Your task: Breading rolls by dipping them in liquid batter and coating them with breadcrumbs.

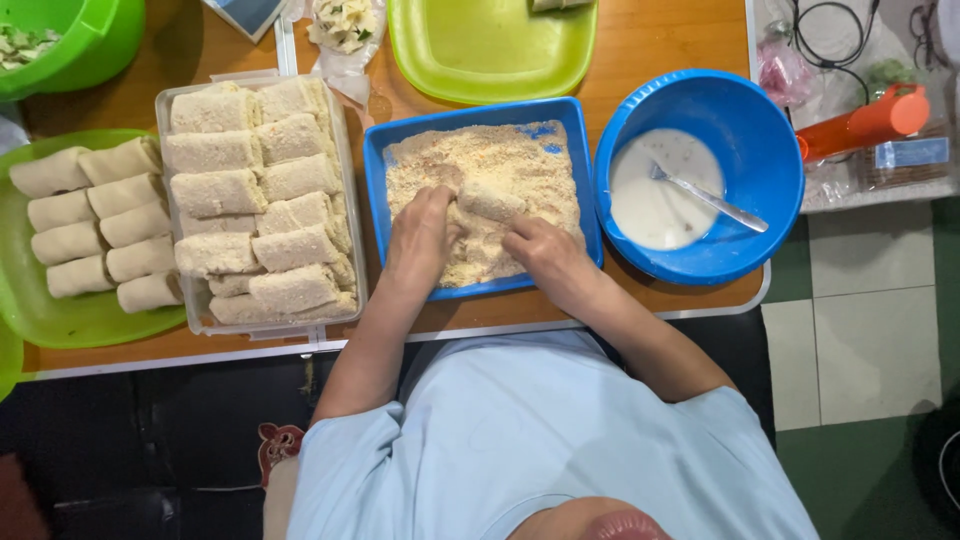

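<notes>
A blue square tray [378, 150] filled with breadcrumbs sits in the middle of the wooden table. In it lies one crumb-covered roll [490, 202]. My left hand [420, 238] rests on the crumbs at the roll's left end and touches it. My right hand [545, 255] lies in the crumbs just below the roll's right end, fingers on or beside it. Whether either hand truly grips the roll is unclear.
A clear container [352, 200] of several breaded rolls stands left of the tray. Beside it, a green plate [60, 320] holds plain rolls. A blue bowl [770, 150] with white batter and a spoon [710, 197] stands right. An empty green plate [490, 60] sits behind.
</notes>
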